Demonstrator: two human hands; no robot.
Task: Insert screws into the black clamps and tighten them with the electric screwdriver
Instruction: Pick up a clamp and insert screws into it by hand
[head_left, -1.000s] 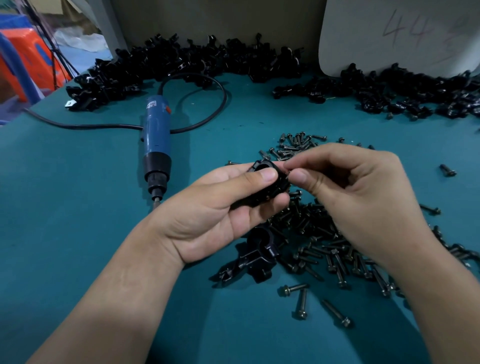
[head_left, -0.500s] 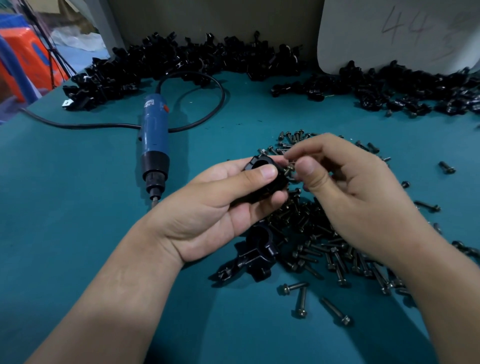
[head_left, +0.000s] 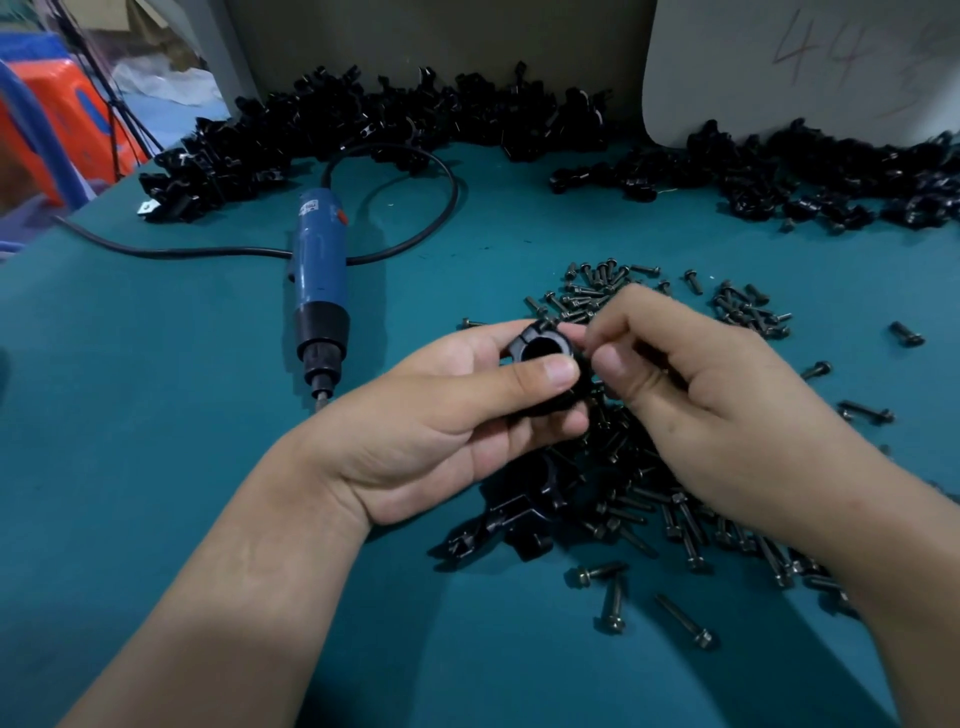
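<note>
My left hand (head_left: 436, 426) grips a black clamp (head_left: 545, 353) between thumb and fingers, its round bore facing me. My right hand (head_left: 711, 395) has its thumb and forefinger pinched together at the clamp's right side; the screw between them is mostly hidden. A heap of dark screws (head_left: 675, 509) lies under and around my right hand. Another black clamp (head_left: 524, 514) lies on the mat below my left hand. The blue electric screwdriver (head_left: 319, 280) lies on the mat to the left, tip pointing toward me, untouched.
Piles of black clamps (head_left: 395, 119) line the back of the teal mat (head_left: 156, 389), more at the back right (head_left: 810, 166). The screwdriver's black cord (head_left: 415, 161) loops behind it. A white board (head_left: 779, 62) leans at the back right. Orange crates (head_left: 57, 124) stand far left.
My left hand has turned the clamp so its bore faces me more. My right hand's fingers have shifted at the clamp's side. The view has moved slightly.
</note>
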